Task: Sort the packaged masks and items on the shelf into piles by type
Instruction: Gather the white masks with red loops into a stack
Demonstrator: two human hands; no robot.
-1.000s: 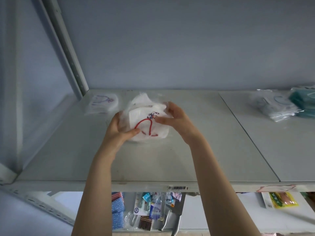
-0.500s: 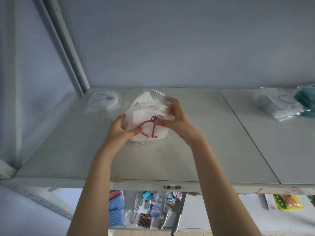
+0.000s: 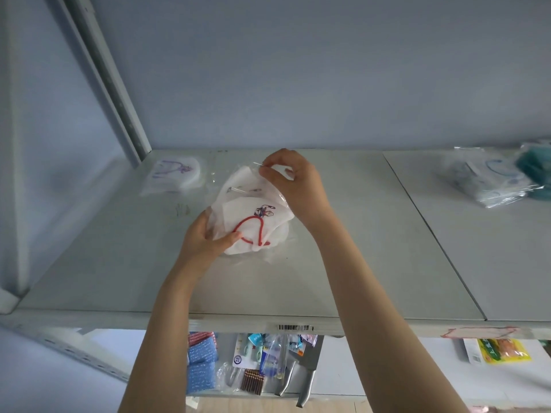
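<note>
– Since the earlier view the right hand has climbed from the pack's front face to its far edge, at 12 o'clock of the bundle. What is it doing there?
– Pinching. Thumb and forefinger nip the clear plastic flap at the top of the red-loop mask pack. The other fingers are curled behind, and the forearm comes in from 5 o'clock.
– And the left hand?
– It stays at the pack's 8 o'clock corner, gripping it, with the thumb laid over the front beside the loop and the fingers tucked behind.
– How does the pack look?
– White folded masks, several layers, in a crinkled clear bag, tilted with the top edge away from the person. A red ear loop arches across the front mask, and a small cartoon figure is printed just above the arch. Its lower edge is down at the shelf, mid left panel, though I cannot tell whether it rests there.
– Anything else up there?
– At 10 o'clock from the pack, a flat purple-loop mask pack lies near the upright. Well apart at 3 o'clock, on the right panel, sits a stack of blue-loop mask packs, with a teal pack just beside it at the frame edge.
– Below?
– The lower shelf carries blue sponges and knives at 6 o'clock, and a yellow packet at 4 o'clock.
</note>
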